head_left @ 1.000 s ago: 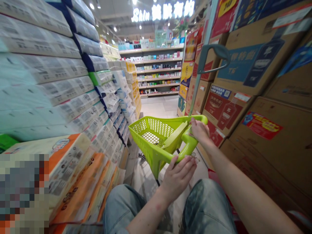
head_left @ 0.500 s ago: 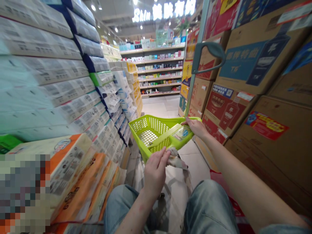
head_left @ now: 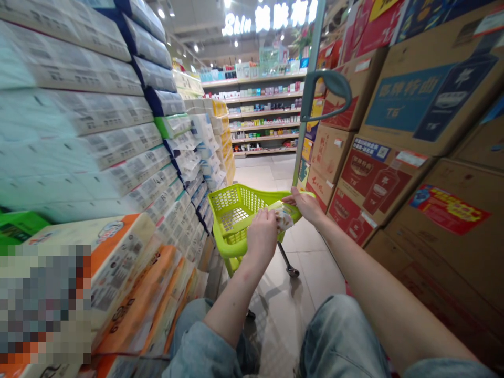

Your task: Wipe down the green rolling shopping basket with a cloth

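Whitish cloth (head_left: 285, 220), pinched in the left hand (head_left: 262, 231), has risen to the green cart's (head_left: 230, 247) near end, so both hands meet there; the right hand (head_left: 307, 206) touches the cart, its grip unclear.

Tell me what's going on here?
A person's left hand holds a pale crumpled wad by the handle end of a green shopping cart, while the right hand is at the handle's right side. The cart stands in a shop aisle between wrapped packs and cardboard boxes.
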The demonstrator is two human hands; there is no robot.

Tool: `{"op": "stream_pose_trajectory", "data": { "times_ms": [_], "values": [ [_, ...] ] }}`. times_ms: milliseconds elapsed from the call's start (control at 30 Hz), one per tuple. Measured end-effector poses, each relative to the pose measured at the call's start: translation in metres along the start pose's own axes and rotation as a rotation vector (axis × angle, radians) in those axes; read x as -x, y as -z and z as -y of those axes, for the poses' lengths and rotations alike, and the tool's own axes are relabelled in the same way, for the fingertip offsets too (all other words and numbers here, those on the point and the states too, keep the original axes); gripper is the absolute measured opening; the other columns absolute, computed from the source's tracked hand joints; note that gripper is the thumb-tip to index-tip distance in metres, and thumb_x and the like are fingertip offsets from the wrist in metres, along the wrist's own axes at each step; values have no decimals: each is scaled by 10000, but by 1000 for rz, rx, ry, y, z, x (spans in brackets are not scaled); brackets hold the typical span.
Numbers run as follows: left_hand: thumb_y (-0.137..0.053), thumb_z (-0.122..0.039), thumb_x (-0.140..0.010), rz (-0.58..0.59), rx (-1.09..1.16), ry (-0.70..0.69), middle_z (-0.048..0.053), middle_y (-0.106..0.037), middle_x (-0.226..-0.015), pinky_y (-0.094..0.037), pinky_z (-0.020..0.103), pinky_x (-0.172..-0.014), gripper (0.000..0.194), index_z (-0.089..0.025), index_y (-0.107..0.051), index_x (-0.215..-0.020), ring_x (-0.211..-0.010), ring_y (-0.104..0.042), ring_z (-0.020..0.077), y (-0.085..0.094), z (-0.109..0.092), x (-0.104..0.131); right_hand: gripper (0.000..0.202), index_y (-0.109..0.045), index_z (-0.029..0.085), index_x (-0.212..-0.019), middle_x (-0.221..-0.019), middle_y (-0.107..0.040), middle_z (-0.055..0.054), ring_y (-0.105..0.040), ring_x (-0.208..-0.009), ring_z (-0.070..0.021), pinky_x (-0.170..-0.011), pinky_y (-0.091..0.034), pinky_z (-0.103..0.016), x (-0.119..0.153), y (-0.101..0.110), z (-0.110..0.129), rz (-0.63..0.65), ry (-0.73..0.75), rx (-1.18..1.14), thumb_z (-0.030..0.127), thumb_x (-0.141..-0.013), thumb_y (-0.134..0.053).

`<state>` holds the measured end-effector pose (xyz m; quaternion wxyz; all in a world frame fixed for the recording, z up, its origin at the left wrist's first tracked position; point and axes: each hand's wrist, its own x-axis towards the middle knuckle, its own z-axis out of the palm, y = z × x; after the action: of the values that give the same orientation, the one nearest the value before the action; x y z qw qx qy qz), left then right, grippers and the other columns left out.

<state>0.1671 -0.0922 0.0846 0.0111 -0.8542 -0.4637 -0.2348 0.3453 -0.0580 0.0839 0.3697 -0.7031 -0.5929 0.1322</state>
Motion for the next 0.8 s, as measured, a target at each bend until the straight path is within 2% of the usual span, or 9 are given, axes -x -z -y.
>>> {"op": "stream_pose_trajectory", "data": {
  "times_ms": [133,233,333,433,567,667,800],
  "values": [
    [-392,-107,-871,77,-2,-62,144,-618,-1018,-447,352,-887,237,-104,-578,-1018,-992,-591,227,-10,-14,-27,790,-742,214,-972,-867,-735,-54,-637,-961,-219,-837,-450,-310,1,-1,1,-1,-4,-12,632,-894,-75],
    [-388,-113,-869,80,11,-87,127,-620,-987,-452,330,-857,241,-107,-571,-1025,-936,-602,212,-17,-19,-37,789,-743,235,-957,-892,-733,-35,-637,-956,-205,-830,-446,-293,2,0,0,-30,-2,20,640,-889,-69],
    [-416,-132,-860,63,41,-109,116,-615,-1011,-458,319,-842,240,-126,-561,-1051,-931,-598,209,-17,-18,-35,795,-746,234,-933,-899,-733,-34,-637,-956,-201,-830,-445,-289,3,0,-3,-50,6,27,641,-889,-65],
    [-461,-146,-841,75,60,-116,117,-604,-1063,-455,318,-863,253,-147,-550,-1078,-970,-585,210,-9,-13,-23,823,-747,222,-915,-898,-734,-43,-646,-939,-196,-820,-453,-284,3,-1,-6,-39,3,10,640,-888,-39],
    [-445,-116,-835,79,26,-83,123,-595,-1145,-433,318,-915,340,-152,-529,-1162,-1050,-563,209,6,3,2,823,-747,223,-910,-892,-735,-45,-649,-944,-202,-846,-449,-296,6,-3,-7,-55,16,-3,644,-887,-41],
    [-459,-131,-828,80,5,-34,106,-595,-1201,-418,318,-945,397,-175,-515,-1219,-1067,-561,208,18,24,22,804,-746,219,-918,-909,-734,-43,-641,-967,-210,-863,-442,-306,8,-3,-8,-68,11,-7,643,-890,-63],
    [-437,-189,-857,121,-7,86,77,-672,-1050,-426,332,-918,296,-205,-609,-1098,-984,-606,224,35,65,45,809,-743,219,-912,-937,-730,-36,-639,-956,-202,-861,-435,-299,8,-3,-9,-72,26,3,637,-894,-51]
  ]
}}
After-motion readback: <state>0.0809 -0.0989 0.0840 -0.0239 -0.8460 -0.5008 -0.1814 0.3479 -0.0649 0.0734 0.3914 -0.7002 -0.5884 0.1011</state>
